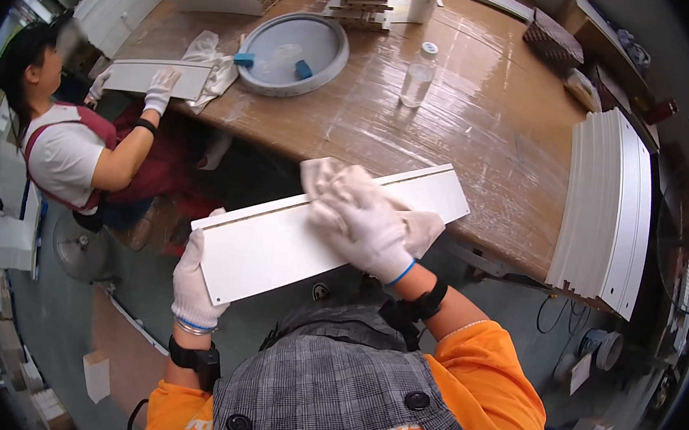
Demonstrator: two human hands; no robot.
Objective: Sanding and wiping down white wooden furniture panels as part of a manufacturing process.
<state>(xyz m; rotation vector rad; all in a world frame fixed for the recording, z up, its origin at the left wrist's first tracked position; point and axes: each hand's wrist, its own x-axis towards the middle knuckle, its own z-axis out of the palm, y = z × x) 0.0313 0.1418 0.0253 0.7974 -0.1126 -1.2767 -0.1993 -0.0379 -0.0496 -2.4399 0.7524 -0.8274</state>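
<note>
left hand (pixel 195 279) in a white glove grips the near end of a white panel (pixel 326 230), fingers clenched on its edge. right hand (pixel 368 230) presses a cloth (pixel 339 183) onto the panel, held at the desk (pixel 470 119) edge.

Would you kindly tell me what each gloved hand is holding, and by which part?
The left hand grips the long white flat panel at its near-left end. The right hand presses a white cloth onto the panel's upper edge, around mid-length.
</note>
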